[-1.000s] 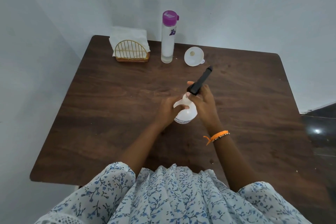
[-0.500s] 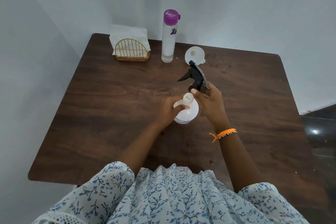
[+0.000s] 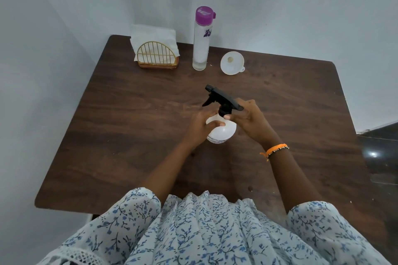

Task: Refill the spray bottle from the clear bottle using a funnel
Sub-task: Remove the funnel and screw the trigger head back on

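Two grips on one spray bottle (image 3: 221, 130): left hand (image 3: 199, 128) round body, right hand (image 3: 251, 119) on black head, over dark wooden table (image 3: 133, 114).

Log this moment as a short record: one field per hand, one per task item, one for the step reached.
left hand: grips the spray bottle body, upright on the table
right hand: holds the black trigger head at the bottle's neck
clear bottle: upright at the far edge, purple cap on
funnel: on the table, right of the clear bottle, untouched
napkin holder: far left corner
step: trigger head being handled; no pouring yet
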`<state>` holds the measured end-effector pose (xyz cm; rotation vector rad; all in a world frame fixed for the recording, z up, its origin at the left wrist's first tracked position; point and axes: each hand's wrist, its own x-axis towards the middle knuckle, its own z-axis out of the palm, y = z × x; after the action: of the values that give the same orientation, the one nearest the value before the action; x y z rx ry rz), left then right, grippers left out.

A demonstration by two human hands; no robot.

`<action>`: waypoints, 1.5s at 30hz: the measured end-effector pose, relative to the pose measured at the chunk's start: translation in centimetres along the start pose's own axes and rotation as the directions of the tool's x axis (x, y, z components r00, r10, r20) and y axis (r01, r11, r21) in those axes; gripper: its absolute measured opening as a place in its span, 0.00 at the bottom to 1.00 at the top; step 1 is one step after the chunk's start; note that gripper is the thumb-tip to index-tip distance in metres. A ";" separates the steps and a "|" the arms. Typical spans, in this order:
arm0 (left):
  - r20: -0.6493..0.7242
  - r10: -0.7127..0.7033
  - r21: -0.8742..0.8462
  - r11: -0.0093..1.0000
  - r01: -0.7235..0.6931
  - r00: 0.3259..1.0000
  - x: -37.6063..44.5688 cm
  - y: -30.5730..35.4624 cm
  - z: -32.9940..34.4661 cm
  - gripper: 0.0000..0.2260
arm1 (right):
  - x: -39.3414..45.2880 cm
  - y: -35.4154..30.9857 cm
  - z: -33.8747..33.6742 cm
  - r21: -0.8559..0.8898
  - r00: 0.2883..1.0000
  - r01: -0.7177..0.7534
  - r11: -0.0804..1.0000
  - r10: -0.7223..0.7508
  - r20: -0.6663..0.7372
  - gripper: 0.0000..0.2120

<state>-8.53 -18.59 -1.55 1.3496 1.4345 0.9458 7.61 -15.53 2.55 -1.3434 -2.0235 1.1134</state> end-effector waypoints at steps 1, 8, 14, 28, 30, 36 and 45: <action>0.004 -0.011 -0.018 1.000 0.011 1.000 0.0 0.0 0.0 0.08 | 0.1 0.0 0.1 0.025 1.000 0.005 1.000 -0.005 -0.010 0.09; -0.022 -0.004 0.060 0.998 0.005 1.000 -0.3 0.5 0.2 0.08 | -0.8 0.1 2.5 0.190 0.952 -0.013 0.982 0.070 -0.299 0.10; -0.036 0.041 0.163 0.986 -0.035 0.999 -0.2 -0.2 0.0 0.09 | -0.5 -0.4 4.3 0.151 0.921 0.018 0.988 0.043 -0.387 0.13; 0.002 0.011 0.124 0.992 -0.011 1.000 -0.4 0.4 -0.2 0.13 | -0.8 -0.3 2.6 0.052 0.956 0.043 0.998 -0.025 -0.293 0.08; -0.006 0.026 0.153 0.988 -0.025 1.000 -0.4 0.3 -0.2 0.04 | -0.7 -0.4 3.1 0.083 0.934 0.008 0.997 0.022 -0.356 0.14; -0.040 0.024 0.190 0.982 -0.016 0.999 -0.1 -0.4 -0.1 0.08 | -0.4 -1.2 4.8 0.166 0.853 -0.081 0.983 0.155 -0.499 0.23; -0.023 0.037 0.162 0.986 -0.033 0.999 -0.1 0.1 0.0 0.11 | -1.8 -0.6 3.5 0.118 0.946 0.057 0.991 -0.016 -0.324 0.17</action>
<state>-8.49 -18.67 -1.45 1.4899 1.5389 0.8881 5.44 -18.56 1.21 -1.3216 -1.7061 0.9190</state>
